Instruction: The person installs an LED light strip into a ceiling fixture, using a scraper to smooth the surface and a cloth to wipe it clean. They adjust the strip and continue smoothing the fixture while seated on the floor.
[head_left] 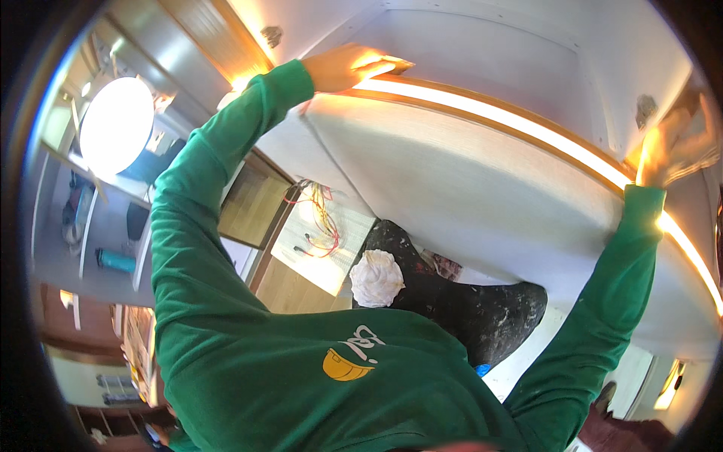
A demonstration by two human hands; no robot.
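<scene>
A lit strip runs in a wooden edge along the top of a pale panel. At its left end, my left hand rests on the edge with fingers closed round a small brownish piece, too unclear to name. My right hand is raised at the right part of the strip, its fingers apart and blurred; nothing shows in them. Both arms, in green sleeves, are spread wide. Below, a crumpled white cloth-like bundle lies against my black, paint-spattered trousers.
Red and yellow wires lie on a pale board at lower left. Shelves at left hold a teal cylinder; a bright round lamp stands above. A white recessed compartment is behind the strip. Another person's green sleeve shows at bottom left.
</scene>
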